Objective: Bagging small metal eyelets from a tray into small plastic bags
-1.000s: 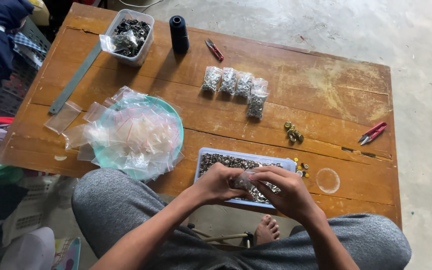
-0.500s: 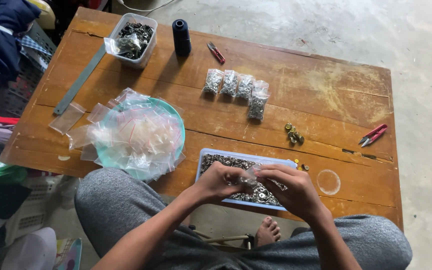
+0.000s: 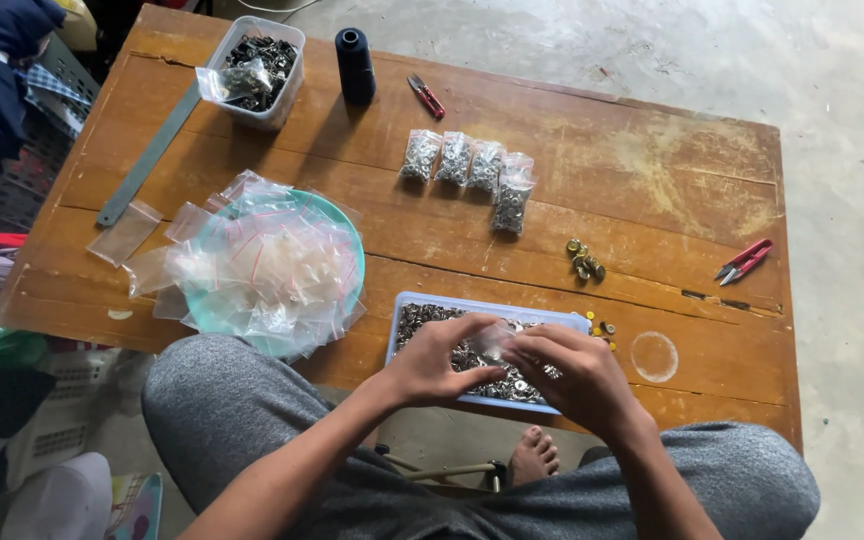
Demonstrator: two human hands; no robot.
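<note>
Both hands (image 3: pixel 512 365) pinch a thin clear bag (image 3: pixel 493 342) over the tray (image 3: pixel 492 305) of metal bits.

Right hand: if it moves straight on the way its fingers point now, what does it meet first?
Probably the small clear bag pinched at its fingers, then the left hand just beyond. The right hand points left; depth is unclear.

Wooden table (image 3: pixel 652 170) carries 4 filled bags (image 3: pixel 467 165), a tray (image 3: pixel 407 305), a plate (image 3: pixel 347 230), snips (image 3: pixel 742 262).

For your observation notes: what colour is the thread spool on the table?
Black thread spool, seen in the head view.
</note>
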